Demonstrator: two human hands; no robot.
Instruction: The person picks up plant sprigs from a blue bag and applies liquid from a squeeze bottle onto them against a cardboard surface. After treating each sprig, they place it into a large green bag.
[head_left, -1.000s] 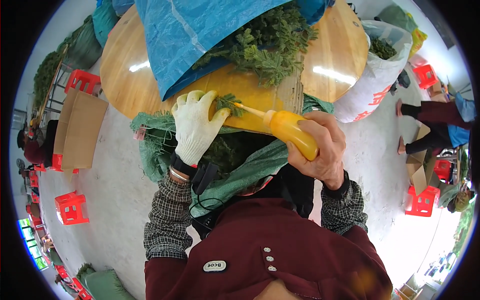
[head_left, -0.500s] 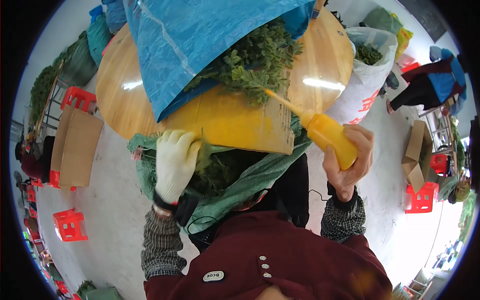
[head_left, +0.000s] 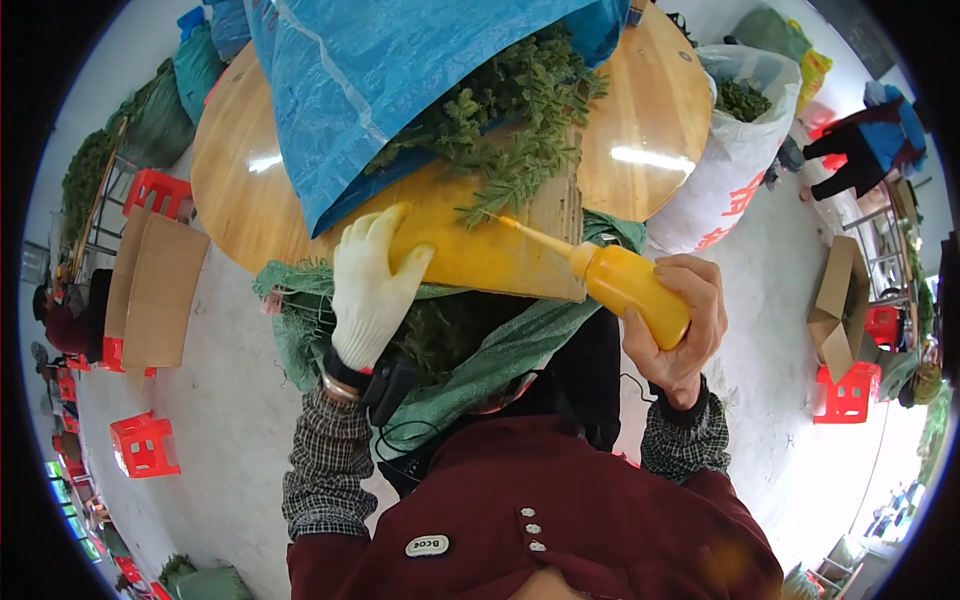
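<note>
My right hand (head_left: 688,318) is wrapped round a yellow squeeze bottle (head_left: 640,292). The bottle's thin nozzle points up and left, its tip at the end of a green artificial sprig (head_left: 512,182). This sprig hangs over a yellow-stained cardboard sheet (head_left: 478,262) from a heap of sprigs (head_left: 535,95) beside a blue plastic sheet (head_left: 360,80). In a white knit glove, my left hand (head_left: 370,285) is over the left part of the cardboard, thumb and fingers apart, holding nothing. Below lies an open green woven sack (head_left: 470,370) with sprigs inside.
The cardboard rests on a round wooden table (head_left: 240,170). A white sack of greenery (head_left: 725,165) stands to its right. Cardboard boxes (head_left: 160,290) and red plastic stools (head_left: 145,445) are around the floor. A person in blue (head_left: 880,145) is at the far right.
My left hand has moved up onto the cardboard and opened; the sprig near its fingers is no longer there. My right hand has brought the bottle left and slightly down.
</note>
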